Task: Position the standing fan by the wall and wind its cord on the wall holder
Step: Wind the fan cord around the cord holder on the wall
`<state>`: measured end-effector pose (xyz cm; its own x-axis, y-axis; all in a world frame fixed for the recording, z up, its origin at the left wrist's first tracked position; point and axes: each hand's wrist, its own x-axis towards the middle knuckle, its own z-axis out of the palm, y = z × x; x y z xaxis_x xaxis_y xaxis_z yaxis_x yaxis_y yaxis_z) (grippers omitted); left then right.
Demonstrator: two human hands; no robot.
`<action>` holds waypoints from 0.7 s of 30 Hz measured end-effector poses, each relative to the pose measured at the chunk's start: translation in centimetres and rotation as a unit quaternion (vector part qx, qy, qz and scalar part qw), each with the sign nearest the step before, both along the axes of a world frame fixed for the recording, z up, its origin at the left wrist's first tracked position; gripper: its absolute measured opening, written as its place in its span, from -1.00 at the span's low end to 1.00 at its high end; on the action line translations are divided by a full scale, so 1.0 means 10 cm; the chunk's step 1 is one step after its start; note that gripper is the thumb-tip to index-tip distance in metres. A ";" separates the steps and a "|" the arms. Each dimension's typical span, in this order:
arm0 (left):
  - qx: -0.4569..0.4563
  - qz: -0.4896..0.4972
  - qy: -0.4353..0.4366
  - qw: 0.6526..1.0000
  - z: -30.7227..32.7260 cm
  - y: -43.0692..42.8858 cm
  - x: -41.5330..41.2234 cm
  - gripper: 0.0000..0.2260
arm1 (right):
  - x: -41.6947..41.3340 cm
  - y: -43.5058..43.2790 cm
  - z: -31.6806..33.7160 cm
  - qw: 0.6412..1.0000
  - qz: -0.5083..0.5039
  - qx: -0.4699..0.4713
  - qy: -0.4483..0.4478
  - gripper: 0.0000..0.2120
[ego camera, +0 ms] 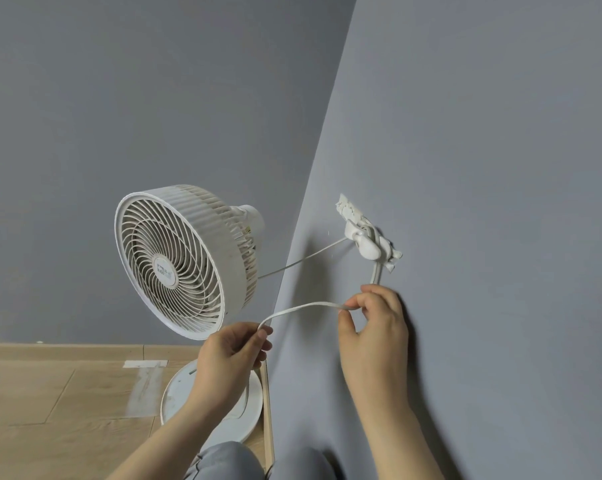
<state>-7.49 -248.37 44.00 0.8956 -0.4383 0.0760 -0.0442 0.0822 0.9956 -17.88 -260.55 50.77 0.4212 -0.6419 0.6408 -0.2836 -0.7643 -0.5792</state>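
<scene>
A white standing fan (178, 261) stands in the corner, its round base (244, 427) on the floor beside the right wall. A white holder (365, 240) is fixed to that wall with cord wound round it. The flat white cord (303, 308) runs from the holder down to my right hand (375, 327), which pinches it just below the holder. From there it loops leftward to my left hand (233, 355), which grips it in front of the fan. A thin stretch of cord (303, 259) spans from behind the fan head to the holder.
Grey walls (483, 168) meet in a corner behind the fan. A wooden floor (50, 410) with a pale taped patch (143, 386) lies at the lower left. My knees in grey trousers (223, 462) show at the bottom edge.
</scene>
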 end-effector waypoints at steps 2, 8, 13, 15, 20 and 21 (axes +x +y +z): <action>0.005 -0.009 0.001 1.000 -0.02 0.00 0.01 -0.84 | 0.07 -0.04 -0.04 1.000 0.004 0.010 0.004 -0.92; -0.009 -0.101 0.001 0.995 0.03 0.06 0.04 -0.84 | 0.30 -0.11 -0.10 0.999 0.023 0.026 0.025 -0.90; -0.004 -0.173 0.028 0.984 0.04 0.11 0.16 -0.79 | 0.43 -0.21 -0.09 0.998 0.035 0.042 0.027 -0.87; 0.001 -0.191 0.036 0.981 0.05 0.12 0.20 -0.83 | 0.47 -0.23 -0.08 0.998 0.032 0.040 0.036 -0.87; 0.047 -0.182 0.030 0.982 0.02 0.10 0.26 -0.91 | 0.49 -0.21 -0.06 0.997 0.039 0.030 0.064 -0.81; 0.056 -0.174 0.027 0.983 0.01 0.09 0.27 -0.93 | 0.48 -0.19 -0.05 0.996 0.043 0.026 0.072 -0.77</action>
<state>-4.77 -247.42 44.07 0.6912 -0.7219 -0.0348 0.0207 -0.0284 0.9994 -13.09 -262.50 50.27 0.5618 -0.6303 0.5358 -0.3011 -0.7590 -0.5772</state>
